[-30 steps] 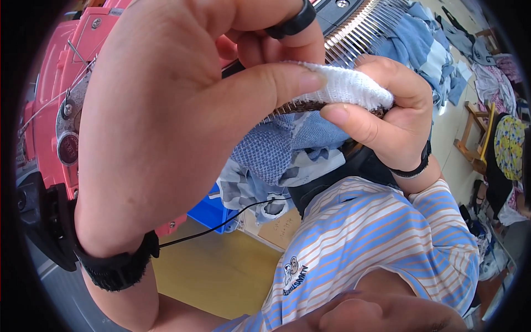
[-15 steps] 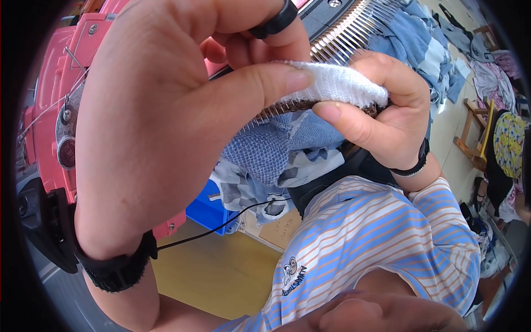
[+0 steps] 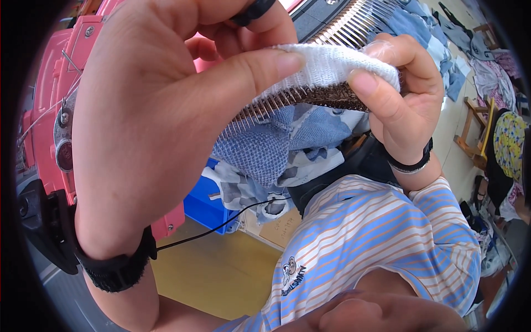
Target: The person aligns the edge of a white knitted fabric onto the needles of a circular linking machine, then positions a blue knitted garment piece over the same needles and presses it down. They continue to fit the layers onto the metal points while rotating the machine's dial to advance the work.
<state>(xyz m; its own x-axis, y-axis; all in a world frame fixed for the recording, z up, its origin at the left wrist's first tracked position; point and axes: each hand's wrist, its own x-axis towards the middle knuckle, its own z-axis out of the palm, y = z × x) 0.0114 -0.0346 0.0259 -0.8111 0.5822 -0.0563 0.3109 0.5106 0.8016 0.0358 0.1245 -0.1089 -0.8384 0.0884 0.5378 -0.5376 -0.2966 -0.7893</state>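
A white ribbed knit strip point(image 3: 332, 65) lies along the curved row of metal pins point(image 3: 265, 109) of a linking machine's dial. My left hand point(image 3: 166, 105) pinches the strip's left part, thumb on the near face. At its right end my right hand point(image 3: 406, 97) grips it between thumb and bent forefinger. Below the strip, a dark brown bristly band point(image 3: 332, 96) shows by the pins. Blue knitted fabric point(image 3: 260, 148) hangs under the dial. My left palm hides part of the pin row, and the strip covers some pins.
Pink machine housing point(image 3: 44, 110) stands at left. A blue plastic bin point(image 3: 202, 205) sits below the hanging fabric, with a black cable point(image 3: 221, 224) crossing nearby. More blue knitwear point(image 3: 412, 27) is past the right hand. A wooden stool point(image 3: 473, 133) and clothes are at right.
My right hand has moved slightly up and right with the strip's end, and its thumb has lifted. More of the brown band and pins shows. The left hand has shifted slightly left.
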